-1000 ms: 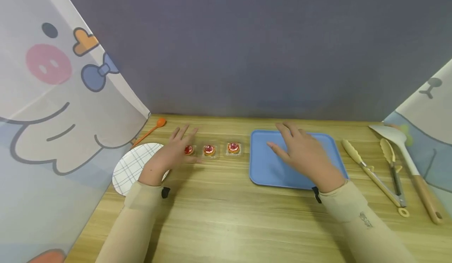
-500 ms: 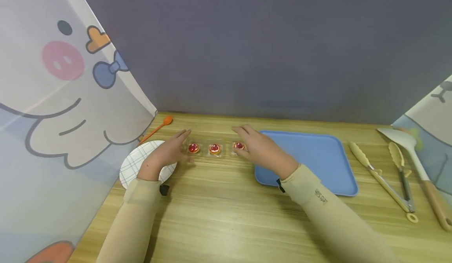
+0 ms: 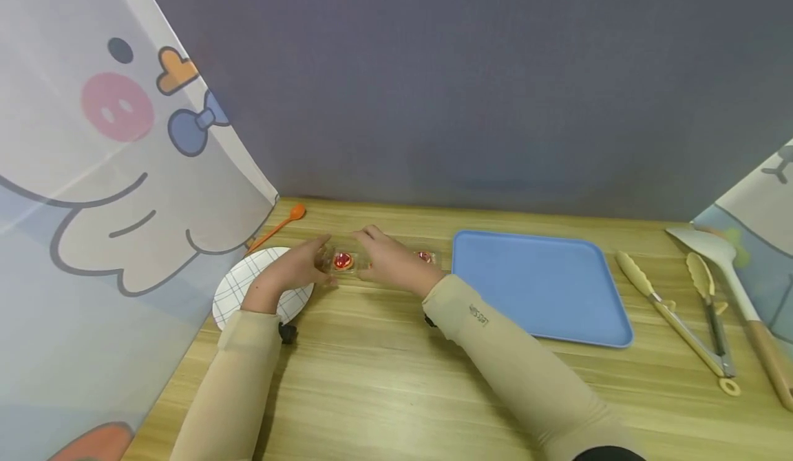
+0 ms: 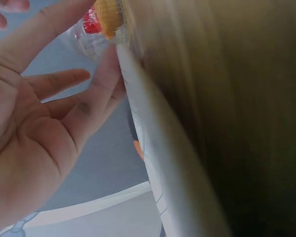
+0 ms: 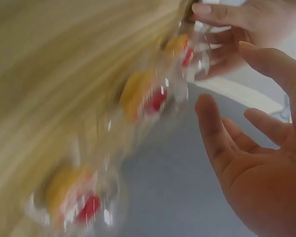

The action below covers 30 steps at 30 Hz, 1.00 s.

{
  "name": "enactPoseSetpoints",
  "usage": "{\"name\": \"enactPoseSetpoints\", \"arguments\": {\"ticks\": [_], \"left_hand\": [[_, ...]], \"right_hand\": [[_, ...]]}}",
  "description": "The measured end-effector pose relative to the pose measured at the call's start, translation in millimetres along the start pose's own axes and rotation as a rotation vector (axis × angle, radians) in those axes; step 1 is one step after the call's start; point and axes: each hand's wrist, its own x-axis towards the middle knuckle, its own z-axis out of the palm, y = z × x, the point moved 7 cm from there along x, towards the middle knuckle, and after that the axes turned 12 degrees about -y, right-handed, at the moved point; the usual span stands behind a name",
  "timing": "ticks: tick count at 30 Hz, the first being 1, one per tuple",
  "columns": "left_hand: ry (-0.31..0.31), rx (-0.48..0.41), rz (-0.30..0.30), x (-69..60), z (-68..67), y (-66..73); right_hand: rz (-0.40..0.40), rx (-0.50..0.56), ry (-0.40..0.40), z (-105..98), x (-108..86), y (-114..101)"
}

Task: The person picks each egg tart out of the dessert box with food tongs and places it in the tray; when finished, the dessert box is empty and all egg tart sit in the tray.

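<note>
Three small red-topped tarts in clear plastic packaging stand in a row on the wooden table. In the head view the left tart (image 3: 343,261) and right tart (image 3: 424,257) show; my right hand largely hides the middle tart (image 5: 143,96), seen blurred in the right wrist view. My left hand (image 3: 290,268) is at the row's left end, thumb and fingers apart on either side of the packaging; whether they touch it I cannot tell. Over the middle tart hovers my right hand (image 3: 393,263), fingers spread and holding nothing.
A white checked plate (image 3: 232,294) lies under my left wrist. Behind it is an orange spoon (image 3: 274,230). To the right stand a blue tray (image 3: 539,285), two pairs of tongs (image 3: 672,316) (image 3: 709,303) and a wooden-handled spatula (image 3: 737,289). Fabric walls enclose the back and sides.
My right hand has swept left from over the blue tray, past the right tart, to the middle one. The left hand has drawn back slightly to the row's left end. The view has shifted slightly.
</note>
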Motion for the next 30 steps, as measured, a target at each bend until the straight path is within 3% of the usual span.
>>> {"name": "enactPoseSetpoints", "arguments": {"ticks": [6,15,24,30], "left_hand": [[-0.029,-0.007,0.030,6.8,-0.2,0.3],[-0.075,-0.067,0.127,13.5,-0.4,2.1],[-0.111,-0.083,0.186,18.0,2.6,2.2],[-0.123,-0.085,0.150,22.1,2.2,-1.8]], "right_hand": [[0.045,-0.120,0.005,12.9,23.2,-7.0],[0.035,-0.338,0.038,29.8,48.8,-13.3],[0.067,-0.454,0.007,40.1,53.5,-17.7],[0.072,-0.452,0.008,40.5,53.4,-19.8]]}}
